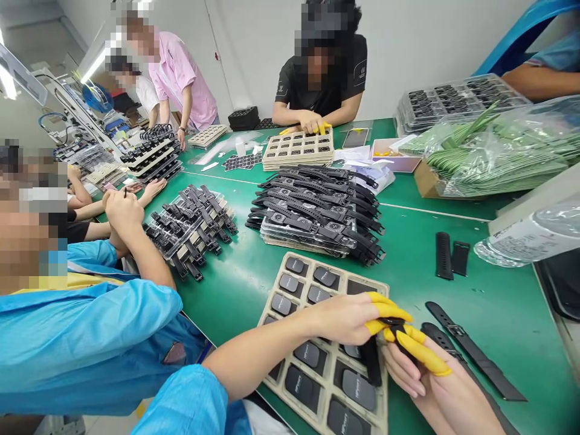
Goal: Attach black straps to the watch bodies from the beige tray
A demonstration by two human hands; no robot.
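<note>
Yellow finger cots cover several fingertips of both hands. My left hand point(353, 314) comes in over the tray and pinches the edge of a dark smartwatch. From the other side my right hand point(430, 362) grips the same watch, its thumb and finger closed at the strap joint. A black watch strap point(372, 362) hangs down from between the hands over the tray's right edge. Beneath lies a beige compartment tray point(385, 284) with square dark watch faces point(357, 386) in its pockets. Black straps with buckles point(480, 353) lie on the table beside my right hand.
Two short strap pieces point(444, 255) lie near a plastic bottle point(530, 235). Stacks of strapped watches point(312, 211) stand beyond the tray. Bagged green strips point(493, 157) fill a box at the right. Co-workers sit at left and across the green table point(226, 308).
</note>
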